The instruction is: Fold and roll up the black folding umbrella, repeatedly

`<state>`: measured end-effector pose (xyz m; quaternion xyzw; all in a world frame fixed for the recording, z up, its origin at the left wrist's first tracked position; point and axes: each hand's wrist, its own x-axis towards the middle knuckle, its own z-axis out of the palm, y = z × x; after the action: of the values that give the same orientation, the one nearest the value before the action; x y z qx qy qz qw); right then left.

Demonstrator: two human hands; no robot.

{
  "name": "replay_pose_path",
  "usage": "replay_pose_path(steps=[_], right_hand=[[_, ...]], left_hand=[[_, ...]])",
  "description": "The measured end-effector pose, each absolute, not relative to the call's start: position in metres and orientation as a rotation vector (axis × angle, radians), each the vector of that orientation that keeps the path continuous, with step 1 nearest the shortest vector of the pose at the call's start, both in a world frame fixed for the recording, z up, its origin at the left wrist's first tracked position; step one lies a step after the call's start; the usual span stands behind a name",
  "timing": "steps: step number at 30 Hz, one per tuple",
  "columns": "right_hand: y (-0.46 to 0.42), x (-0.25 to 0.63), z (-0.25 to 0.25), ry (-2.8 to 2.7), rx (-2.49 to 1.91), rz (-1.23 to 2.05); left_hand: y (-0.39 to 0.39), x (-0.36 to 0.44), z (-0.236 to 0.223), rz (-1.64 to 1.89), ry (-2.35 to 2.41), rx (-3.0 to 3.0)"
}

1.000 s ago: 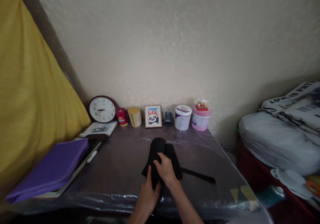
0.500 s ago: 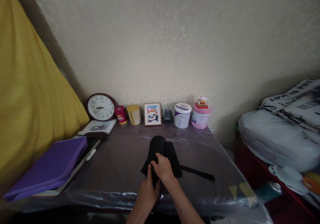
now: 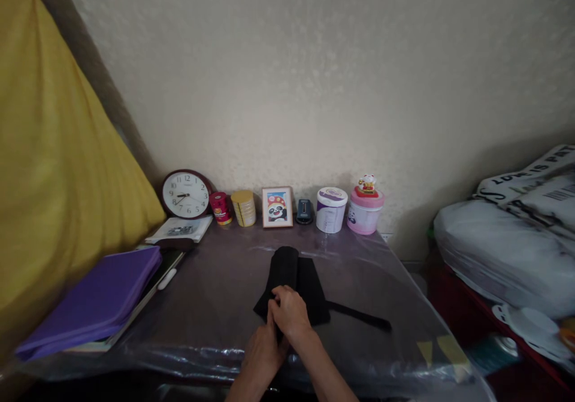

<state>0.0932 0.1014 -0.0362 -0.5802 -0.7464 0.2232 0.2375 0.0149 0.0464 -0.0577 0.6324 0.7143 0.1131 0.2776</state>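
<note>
On the worktop [image 3: 202,306] at lower centre of the frame, resting left hand [image 3: 263,349] and right hand [image 3: 291,313], with grip too hidden to tell, on black cloth [image 3: 284,270], apparently part-rolled, with flap [image 3: 314,288] and strap [image 3: 359,315] left unrolled.

Black cloth [image 3: 309,288], purple folder [image 3: 101,291], yellow curtain [image 3: 58,150]

- what stands by the wall [image 3: 314,90]?
- from left to right, a clock [image 3: 185,194], a red can [image 3: 220,208], a yellow tub [image 3: 244,209], a picture frame [image 3: 277,207], a small dark gadget [image 3: 304,211], a white tub [image 3: 331,215] and a pink tub [image 3: 363,218].
- anything on the pink one?
- yes, a cat figure [image 3: 367,184].
- and at the far left?
- a purple folder [image 3: 92,300], near a yellow cloth [image 3: 63,156].
</note>
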Motion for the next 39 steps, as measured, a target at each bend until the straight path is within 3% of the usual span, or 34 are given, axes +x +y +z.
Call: replay_pose_path(steps=[6, 13, 20, 30, 39], right_hand=[[0.087, 0.089, -0.046, -2.141, -1.415, 0.461], [0.075, 0.091, -0.06, -2.225, -1.353, 0.255], [0.074, 0.097, -0.066, -2.165, -1.316, 0.283], [0.075, 0.097, -0.066, -2.106, -1.247, 0.35], [0.074, 0.097, -0.067, -2.105, -1.276, 0.331]], left_hand=[[0.048, -0.032, -0.056, 0.507, 1.448, 1.611], [0.084, -0.042, -0.031, 0.909, 1.481, 1.786], [0.133, -0.008, -0.048, 0.819, 1.251, 2.027], [0.193, -0.015, -0.077, 0.873, 1.479, 2.067], [0.127, -0.021, -0.064, 1.062, 1.554, 1.857]])
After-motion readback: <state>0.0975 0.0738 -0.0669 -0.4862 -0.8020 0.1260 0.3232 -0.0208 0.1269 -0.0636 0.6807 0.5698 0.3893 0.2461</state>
